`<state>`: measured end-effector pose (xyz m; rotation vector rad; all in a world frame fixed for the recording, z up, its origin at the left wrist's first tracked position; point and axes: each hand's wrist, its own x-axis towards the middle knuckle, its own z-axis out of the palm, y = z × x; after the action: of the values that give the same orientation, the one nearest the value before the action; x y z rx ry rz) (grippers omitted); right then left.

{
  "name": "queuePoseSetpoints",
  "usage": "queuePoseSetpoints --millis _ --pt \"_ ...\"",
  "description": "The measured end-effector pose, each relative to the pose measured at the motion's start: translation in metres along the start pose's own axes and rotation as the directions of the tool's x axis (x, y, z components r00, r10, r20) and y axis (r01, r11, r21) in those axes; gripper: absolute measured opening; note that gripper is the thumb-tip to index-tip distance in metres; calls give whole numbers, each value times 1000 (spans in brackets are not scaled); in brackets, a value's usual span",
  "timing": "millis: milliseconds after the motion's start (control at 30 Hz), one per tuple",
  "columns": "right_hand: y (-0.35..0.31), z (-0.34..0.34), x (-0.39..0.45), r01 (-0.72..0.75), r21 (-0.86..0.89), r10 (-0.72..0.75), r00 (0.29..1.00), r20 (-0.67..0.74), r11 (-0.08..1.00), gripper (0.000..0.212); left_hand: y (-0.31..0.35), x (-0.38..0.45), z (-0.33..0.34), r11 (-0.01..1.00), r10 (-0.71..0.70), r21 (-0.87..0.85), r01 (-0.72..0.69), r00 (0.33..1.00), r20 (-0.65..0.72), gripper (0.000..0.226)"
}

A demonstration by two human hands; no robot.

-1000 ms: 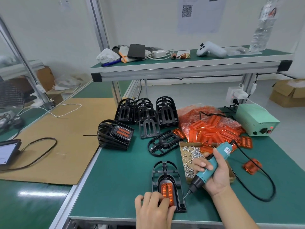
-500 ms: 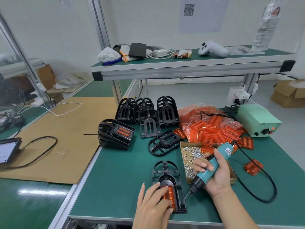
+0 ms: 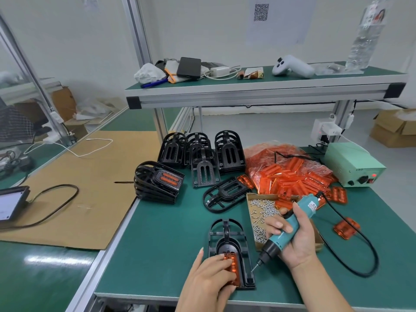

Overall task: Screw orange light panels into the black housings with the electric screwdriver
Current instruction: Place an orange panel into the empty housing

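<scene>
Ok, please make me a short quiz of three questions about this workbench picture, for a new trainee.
1. True or false: the right hand holds the teal electric screwdriver with its bit pointing down toward the green table mat.
2. Which container holds the small silver screws?
A. the clear plastic bag of orange panels
B. the shallow brown cardboard box
C. the pale green power box
3. Fill in: the left hand presses the ______ light panel into the black plastic housing.

Key: 1 true; 2 B; 3 orange.
</scene>
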<state>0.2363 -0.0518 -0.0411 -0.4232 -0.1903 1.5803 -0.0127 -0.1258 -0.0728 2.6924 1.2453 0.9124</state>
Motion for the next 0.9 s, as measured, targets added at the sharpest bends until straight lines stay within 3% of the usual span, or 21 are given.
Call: queuePoseSetpoints --millis 200,433,900 --pt "1 2 -1 -7 5 7 1000 -1 1000 30 -2 0 -2 999 -5 -41 5 1000 -10 26" --pt "0 3 -2 7 2 -7 1000 -21 1000 30 1 -1 -3 985 -93 -159 68 983 -155 14" --pt "0 -2 1 -11 7 11 1000 -1 1000 30 0 -1 3 997 -5 -75 1 998 -62 18"
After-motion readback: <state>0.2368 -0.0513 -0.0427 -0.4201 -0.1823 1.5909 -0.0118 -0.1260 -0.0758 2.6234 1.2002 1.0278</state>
